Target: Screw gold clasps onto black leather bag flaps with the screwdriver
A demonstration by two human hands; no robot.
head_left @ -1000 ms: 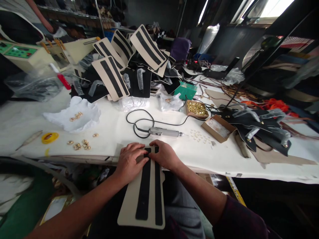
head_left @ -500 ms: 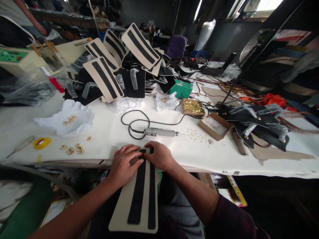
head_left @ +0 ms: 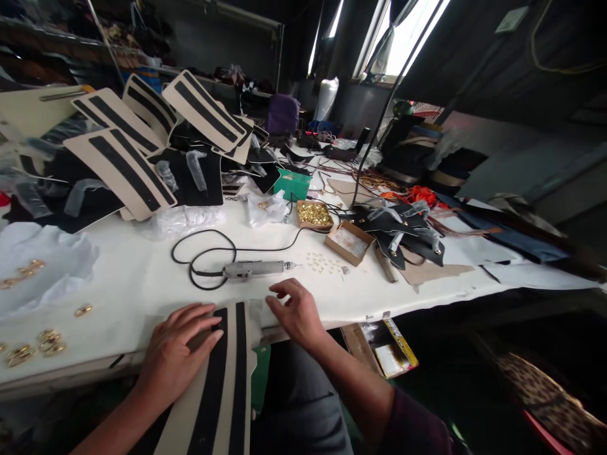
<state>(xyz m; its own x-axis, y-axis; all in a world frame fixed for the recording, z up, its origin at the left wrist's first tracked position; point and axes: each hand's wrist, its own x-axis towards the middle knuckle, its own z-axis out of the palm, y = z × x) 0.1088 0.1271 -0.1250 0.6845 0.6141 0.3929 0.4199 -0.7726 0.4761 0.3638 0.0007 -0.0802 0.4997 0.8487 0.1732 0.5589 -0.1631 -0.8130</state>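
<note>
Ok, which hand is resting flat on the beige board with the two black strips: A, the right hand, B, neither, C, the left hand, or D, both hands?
C: the left hand lies flat on the beige board over a black strip, while the right hand is beside the board on the white table, near the grey corded tool.

No legible text, labels or numbers on any item.
</note>
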